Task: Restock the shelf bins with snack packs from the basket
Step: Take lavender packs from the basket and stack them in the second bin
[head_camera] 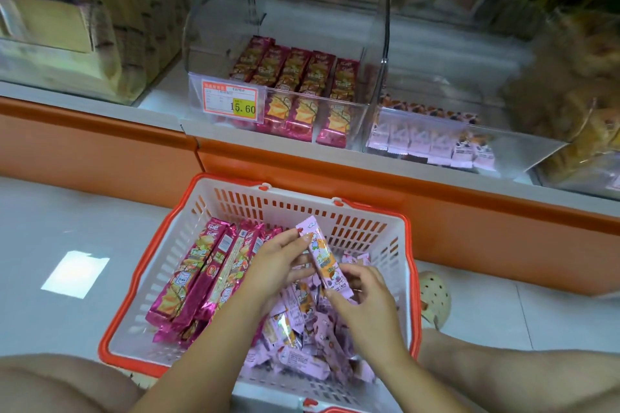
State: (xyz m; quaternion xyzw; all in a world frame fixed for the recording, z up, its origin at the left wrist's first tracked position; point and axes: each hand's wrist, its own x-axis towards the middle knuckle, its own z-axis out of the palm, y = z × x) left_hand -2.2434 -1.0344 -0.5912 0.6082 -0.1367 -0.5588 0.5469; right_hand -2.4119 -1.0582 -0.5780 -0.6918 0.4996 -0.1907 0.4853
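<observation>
A white basket with an orange rim sits on the floor in front of me. Long magenta snack packs lie in its left half and a heap of small pink packs in its right half. Above the heap, both hands hold one pink pack: my left hand pinches its upper end, my right hand grips its lower end. On the shelf beyond, a clear bin holds magenta packs, and the clear bin to its right holds pink packs.
An orange shelf base runs across behind the basket. A price tag reading 15.60 hangs on the magenta bin. More bins stand left and far right. My bare knees flank the basket, and a cream clog rests at its right.
</observation>
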